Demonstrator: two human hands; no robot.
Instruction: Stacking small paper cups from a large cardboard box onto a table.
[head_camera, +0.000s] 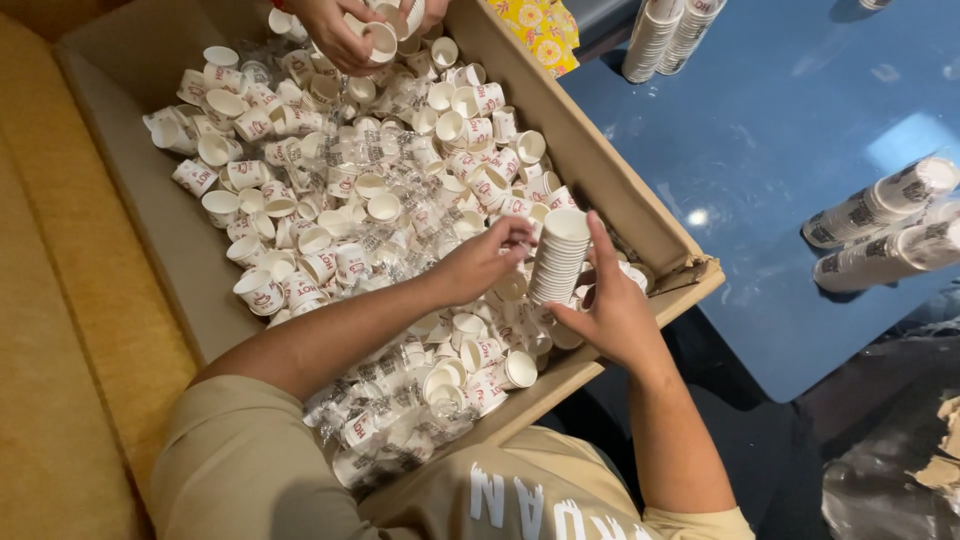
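Right hand (612, 312) gripping tall nested stack of small white paper cups (558, 257) w/ red print, over right edge of big brown cardboard box (150, 200); left hand (487, 260) pinching at stack top; loose cups (330, 190) filling box; another person's hand (340, 35) holding cups at far end

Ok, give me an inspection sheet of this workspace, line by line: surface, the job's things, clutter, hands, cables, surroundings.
Surface: shallow brown cardboard box resting on a yellow cushioned seat.
Job's things: tall stack of small white paper cups; loose small white paper cups with red print fill the box.
Clutter: crumpled clear plastic wrappers lie among the loose cups.
Hands: right hand grips the stack; left hand pinches at its top. Another person's hand holds cups at the box's far end.
Cables: nothing seen.
Surroundings: glossy blue table bearing wrapped sleeves of stacked cups; more cup stacks; yellow floral packet.
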